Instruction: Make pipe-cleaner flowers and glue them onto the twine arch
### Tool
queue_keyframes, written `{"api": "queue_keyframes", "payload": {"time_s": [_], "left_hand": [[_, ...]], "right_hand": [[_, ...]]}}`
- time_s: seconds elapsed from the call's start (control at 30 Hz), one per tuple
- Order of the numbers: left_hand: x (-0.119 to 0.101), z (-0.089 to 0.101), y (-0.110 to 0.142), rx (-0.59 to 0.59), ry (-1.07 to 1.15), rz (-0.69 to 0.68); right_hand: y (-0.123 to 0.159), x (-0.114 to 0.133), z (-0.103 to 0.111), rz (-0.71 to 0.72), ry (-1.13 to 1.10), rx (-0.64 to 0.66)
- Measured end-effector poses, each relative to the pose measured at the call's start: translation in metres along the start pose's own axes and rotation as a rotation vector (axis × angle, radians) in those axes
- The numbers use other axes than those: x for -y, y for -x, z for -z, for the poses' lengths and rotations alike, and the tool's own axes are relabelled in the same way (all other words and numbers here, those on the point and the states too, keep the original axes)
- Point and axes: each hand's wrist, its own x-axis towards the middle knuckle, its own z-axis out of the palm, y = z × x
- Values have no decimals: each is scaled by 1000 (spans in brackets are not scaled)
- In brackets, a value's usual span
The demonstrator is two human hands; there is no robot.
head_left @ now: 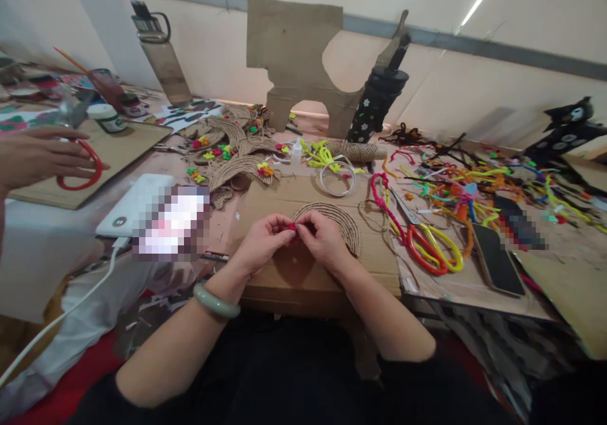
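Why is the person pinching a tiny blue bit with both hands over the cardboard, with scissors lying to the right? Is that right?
Not quite: the bit is red, not blue. The head view shows the left hand and right hand pinching it together over the cardboard, with the scissors lying to the right.

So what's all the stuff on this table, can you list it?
red piece: one, pinched between both hands
twine arc: one, brown, behind the hands
cardboard box: one, brown, under the hands
scissors: one, red and yellow, right of box
pipe cleaners: many, mixed colours, far right
phone: one, black, right
glue bottle: one, clear, centre
water bottle: one, by wall
co-worker's hand: one, holding red scissors, left
bangle: one, green, left wrist
left hand: one
right hand: one
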Motion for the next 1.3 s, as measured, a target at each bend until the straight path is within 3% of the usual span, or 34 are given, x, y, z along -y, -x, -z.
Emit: {"api": "queue_keyframes", "payload": {"time_s": [0.33, 0.57, 0.73, 0.97, 1.1, 1.17, 1.3], "left_hand": [[-6, 6, 0, 2, 26, 35], [-5, 3, -1, -1, -27, 47], [-5, 6, 7, -16, -135, 14], [-5, 33, 33, -80, -451, -150], [-8, 51, 39, -109, -786, -368], [-7, 57, 38, -91, -949, -464], [-1, 62, 33, -20, -1071, -507]], "right_hand": [[2, -2, 7, 37, -31, 115], [-1, 0, 5, -98, -129, 116], [-5, 1, 17, -210, -215, 95], [9, 3, 47, -309, -200, 28], [23, 2, 65, -343, -146, 14], [27, 1, 73, -341, -107, 0], [21, -5, 80, -309, 1, 9]]}}
